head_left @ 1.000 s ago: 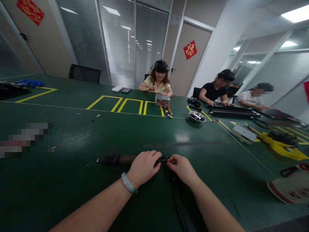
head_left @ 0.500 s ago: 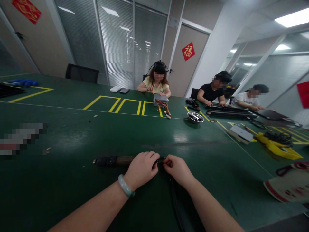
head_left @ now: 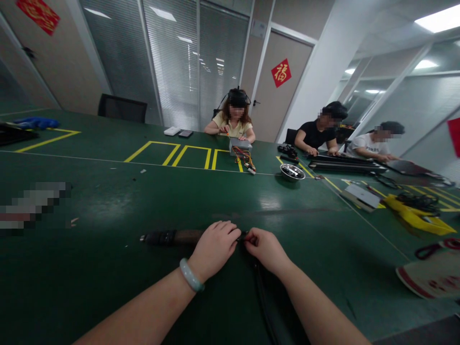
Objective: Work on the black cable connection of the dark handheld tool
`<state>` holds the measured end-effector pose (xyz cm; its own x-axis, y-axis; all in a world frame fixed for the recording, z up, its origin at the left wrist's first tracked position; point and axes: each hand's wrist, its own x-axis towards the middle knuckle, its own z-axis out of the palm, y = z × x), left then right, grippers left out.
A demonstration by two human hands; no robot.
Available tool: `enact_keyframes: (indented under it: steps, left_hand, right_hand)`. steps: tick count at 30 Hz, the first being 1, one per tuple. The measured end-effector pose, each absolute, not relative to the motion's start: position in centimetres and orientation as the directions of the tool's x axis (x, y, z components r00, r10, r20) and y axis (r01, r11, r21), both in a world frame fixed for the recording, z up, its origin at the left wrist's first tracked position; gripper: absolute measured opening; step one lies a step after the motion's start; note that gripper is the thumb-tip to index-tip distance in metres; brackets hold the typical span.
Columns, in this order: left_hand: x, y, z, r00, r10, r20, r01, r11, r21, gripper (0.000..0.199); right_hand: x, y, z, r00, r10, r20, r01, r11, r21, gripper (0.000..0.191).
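Observation:
A dark electric screwdriver, by its look, lies on the green table with its metal tip to the left. My left hand, with a pale bangle at the wrist, is closed over its right-hand end, hiding that part. Just to the right, my right hand is closed in a pinch close to the left fingertips. What sits between its fingers is small and dark, and I cannot make it out. Below the right hand, a black cable runs toward me; its upper end is hidden.
Across the table a person handles a grey metal box with coloured wires. Two more people sit at the right. A metal bowl, a white box, a yellow tray and a cream bag-like item stand on the right.
My left hand has shifted slightly, its fingers now nearer to the right fingertips. The right hand keeps its pinch. The camera view has moved a little.

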<state>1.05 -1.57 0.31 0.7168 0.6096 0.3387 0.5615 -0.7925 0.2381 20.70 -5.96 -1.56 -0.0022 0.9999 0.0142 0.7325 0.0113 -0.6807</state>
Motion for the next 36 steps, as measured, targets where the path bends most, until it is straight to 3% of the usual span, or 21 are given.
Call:
enact_keyframes:
  steps: [7, 18, 36]
  left_hand:
    - [1.36, -1.69, 0.46, 0.705, 0.650, 0.283, 0.603, -0.760, 0.245, 0.009]
    - [1.03, -1.24, 0.22, 0.725, 0.616, 0.309, 0.564, -0.788, 0.247, 0.005]
    - [0.86, -1.21, 0.17, 0.736, 0.584, 0.342, 0.512, -0.811, 0.283, 0.012]
  right_hand:
    - [20.62, -5.91, -1.49, -0.006, 1.000, 0.006, 0.737, 0.008, -0.675, 0.006]
    - [20.71, -6.15, -1.57, -0.035, 0.999, 0.005, 0.673, 0.027, -0.739, 0.007]
    - [21.58, -6.16, -1.44, -0.074, 0.997, 0.000, 0.622, 0.046, -0.781, 0.008]
